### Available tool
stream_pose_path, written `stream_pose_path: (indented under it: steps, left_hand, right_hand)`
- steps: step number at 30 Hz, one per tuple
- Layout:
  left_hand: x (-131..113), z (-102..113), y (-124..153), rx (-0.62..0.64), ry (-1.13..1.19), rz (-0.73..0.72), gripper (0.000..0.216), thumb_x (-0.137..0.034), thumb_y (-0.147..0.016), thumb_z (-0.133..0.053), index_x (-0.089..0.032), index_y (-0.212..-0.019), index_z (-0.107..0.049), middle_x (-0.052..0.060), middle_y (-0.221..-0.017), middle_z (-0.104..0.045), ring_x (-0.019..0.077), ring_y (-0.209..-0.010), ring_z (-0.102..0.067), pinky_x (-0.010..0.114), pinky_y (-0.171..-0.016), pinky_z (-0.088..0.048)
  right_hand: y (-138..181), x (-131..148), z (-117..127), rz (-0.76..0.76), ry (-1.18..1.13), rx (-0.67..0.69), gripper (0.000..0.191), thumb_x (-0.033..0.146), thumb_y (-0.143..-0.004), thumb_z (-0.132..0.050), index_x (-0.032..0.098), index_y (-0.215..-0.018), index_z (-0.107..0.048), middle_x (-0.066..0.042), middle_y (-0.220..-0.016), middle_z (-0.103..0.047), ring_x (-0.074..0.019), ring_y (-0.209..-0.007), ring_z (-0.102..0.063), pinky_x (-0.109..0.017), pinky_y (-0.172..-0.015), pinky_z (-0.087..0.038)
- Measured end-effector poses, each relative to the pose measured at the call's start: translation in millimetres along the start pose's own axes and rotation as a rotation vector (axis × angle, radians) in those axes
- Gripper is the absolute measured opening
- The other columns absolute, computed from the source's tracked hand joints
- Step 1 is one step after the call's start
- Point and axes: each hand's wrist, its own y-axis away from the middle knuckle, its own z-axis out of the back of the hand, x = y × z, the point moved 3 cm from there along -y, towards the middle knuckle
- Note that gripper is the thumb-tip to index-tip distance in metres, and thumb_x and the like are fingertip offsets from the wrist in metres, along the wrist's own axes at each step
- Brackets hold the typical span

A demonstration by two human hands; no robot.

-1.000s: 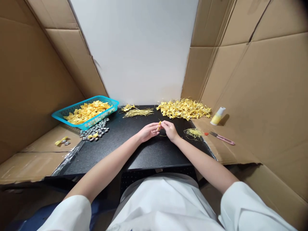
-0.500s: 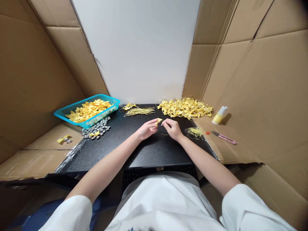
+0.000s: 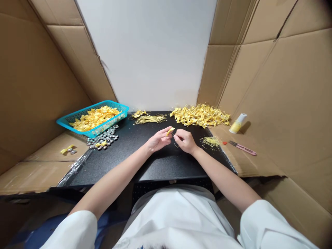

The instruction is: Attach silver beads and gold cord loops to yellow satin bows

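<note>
My left hand point(image 3: 157, 140) pinches a small yellow ribbon piece point(image 3: 170, 131) just above the black table point(image 3: 135, 159), near its middle. My right hand point(image 3: 184, 140) is closed beside it, fingertips pinched together on a thin gold thread that I can barely make out. The two hands almost touch. A bundle of gold wire ties point(image 3: 150, 119) lies behind them, and a big pile of finished yellow bows point(image 3: 201, 116) sits at the back right.
A teal basket point(image 3: 75, 119) of yellow ribbon pieces stands at the back left, with several silver bells point(image 3: 103, 137) in front of it. Thread scraps point(image 3: 210, 141), pink snips point(image 3: 243, 148) and a yellow thread spool point(image 3: 236, 124) lie on the right. Cardboard walls close in both sides.
The ribbon piece has turned from upright to tilted in my left fingers, and my right hand has drawn slightly away from it. The view has shifted a little.
</note>
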Motion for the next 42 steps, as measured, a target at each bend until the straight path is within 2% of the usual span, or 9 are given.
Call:
stream_pose_path:
  steps: [15,23,42]
  left_hand:
    - [-0.4,-0.5,0.4,0.000,0.007,-0.001,0.031,-0.001,-0.065,-0.074,-0.012,-0.095,-0.070,0.005,-0.088,-0.069,0.0052,-0.061,-0.052,0.017,-0.055,-0.040]
    - [-0.9,-0.4,0.7,-0.011,-0.009,-0.001,0.030,-0.001,-0.068,-0.071,-0.014,-0.095,-0.070,0.005,-0.089,-0.069,0.0052,-0.062,-0.053,0.017,-0.056,-0.039]
    - [-0.6,-1.0,0.7,-0.019,-0.015,0.013,0.033,0.000,-0.063,-0.074,-0.013,-0.093,-0.071,0.004,-0.086,-0.070,0.0063,-0.063,-0.054,0.017,-0.054,-0.039]
  right_hand:
    - [0.1,-0.8,-0.7,-0.006,0.014,0.025,0.032,0.024,-0.091,-0.044,0.021,-0.060,-0.039,0.001,-0.060,-0.040,-0.0138,-0.061,-0.042,-0.028,-0.061,-0.036]
    - [-0.4,0.0,-0.3,-0.024,0.017,0.029,0.033,0.028,-0.092,-0.044,0.021,-0.060,-0.041,0.001,-0.059,-0.042,-0.0142,-0.061,-0.042,-0.028,-0.062,-0.037]
    - [0.2,-1.1,-2.1,-0.028,0.008,0.027,0.032,0.026,-0.091,-0.044,0.021,-0.059,-0.040,0.001,-0.059,-0.042,-0.0143,-0.061,-0.043,-0.028,-0.061,-0.037]
